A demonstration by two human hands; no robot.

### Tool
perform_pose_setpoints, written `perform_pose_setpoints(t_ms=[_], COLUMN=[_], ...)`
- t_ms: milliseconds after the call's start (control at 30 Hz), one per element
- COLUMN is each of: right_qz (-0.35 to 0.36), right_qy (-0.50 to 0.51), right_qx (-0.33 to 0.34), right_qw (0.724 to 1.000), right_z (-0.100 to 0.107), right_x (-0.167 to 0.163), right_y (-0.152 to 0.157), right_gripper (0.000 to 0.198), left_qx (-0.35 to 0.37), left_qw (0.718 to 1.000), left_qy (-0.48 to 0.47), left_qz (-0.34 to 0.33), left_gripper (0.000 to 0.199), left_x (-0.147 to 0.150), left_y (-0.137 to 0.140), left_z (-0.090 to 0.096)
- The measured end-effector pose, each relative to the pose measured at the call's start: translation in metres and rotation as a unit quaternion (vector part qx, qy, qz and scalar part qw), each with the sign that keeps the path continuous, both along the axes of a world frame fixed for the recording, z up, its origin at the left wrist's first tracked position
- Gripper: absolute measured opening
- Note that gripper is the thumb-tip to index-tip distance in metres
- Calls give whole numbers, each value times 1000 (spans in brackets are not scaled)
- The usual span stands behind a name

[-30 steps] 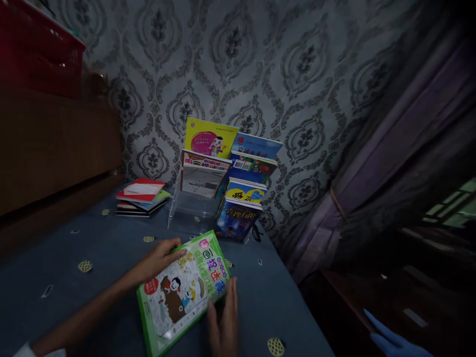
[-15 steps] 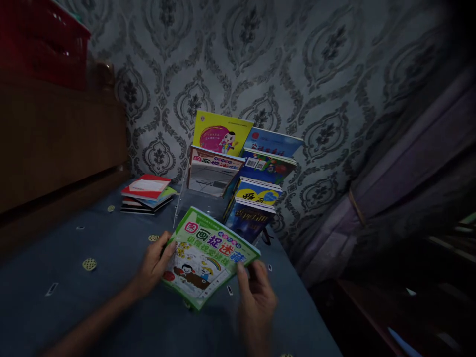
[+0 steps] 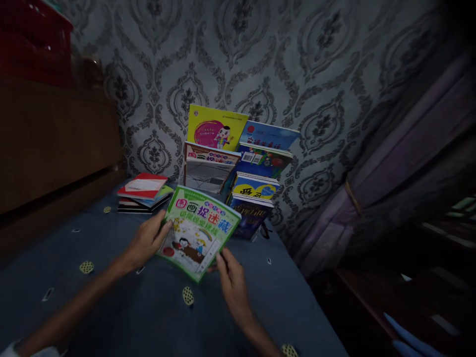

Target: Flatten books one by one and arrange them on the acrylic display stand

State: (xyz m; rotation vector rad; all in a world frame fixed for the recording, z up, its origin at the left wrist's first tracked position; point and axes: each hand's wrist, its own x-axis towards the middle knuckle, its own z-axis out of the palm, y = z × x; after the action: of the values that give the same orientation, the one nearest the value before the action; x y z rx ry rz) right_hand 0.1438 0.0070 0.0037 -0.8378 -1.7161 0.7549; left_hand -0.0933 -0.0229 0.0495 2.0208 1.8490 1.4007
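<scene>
A green picture book (image 3: 196, 233) with a cartoon cover is held up, tilted, between my two hands. My left hand (image 3: 148, 237) grips its left edge, the thumb over the cover. On the lower right edge, my right hand (image 3: 231, 282) pinches the book, its fingertips partly hidden behind. Just beyond stands a clear book rack, largely covered by books in two columns. Its left column has a yellow book (image 3: 215, 128) above a brown-edged book (image 3: 208, 173). Down the right column are a light blue book (image 3: 269, 136), a dark blue book (image 3: 262, 161), a yellow-and-blue book (image 3: 255, 188) and a navy book (image 3: 249, 215).
Left of the rack lies a small stack of books (image 3: 143, 191) with a red one on top. A wooden cabinet (image 3: 59, 144) bearing a red basket (image 3: 35, 44) borders the left side. Patterned wallpaper (image 3: 156, 119) rises behind; a tied purple curtain (image 3: 372, 183) hangs at right.
Both hands have carried the green book forward and slightly left, closer to the rack's left column. My right hand has shifted lower along the book's right edge. The view has turned slightly.
</scene>
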Motion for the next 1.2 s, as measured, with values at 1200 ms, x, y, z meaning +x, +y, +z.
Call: perform_pose_setpoints(t_ms=[1200], right_qz=[-65], right_qy=[-153], right_qx=[248], right_qw=[954], right_z=[121], right_x=[-38], right_y=[183], right_gripper=[44], left_qx=[101], left_qw=[989], left_qy=[91], left_qz=[57], left_gripper=[17], left_x=[-47], left_y=[165], left_z=[87])
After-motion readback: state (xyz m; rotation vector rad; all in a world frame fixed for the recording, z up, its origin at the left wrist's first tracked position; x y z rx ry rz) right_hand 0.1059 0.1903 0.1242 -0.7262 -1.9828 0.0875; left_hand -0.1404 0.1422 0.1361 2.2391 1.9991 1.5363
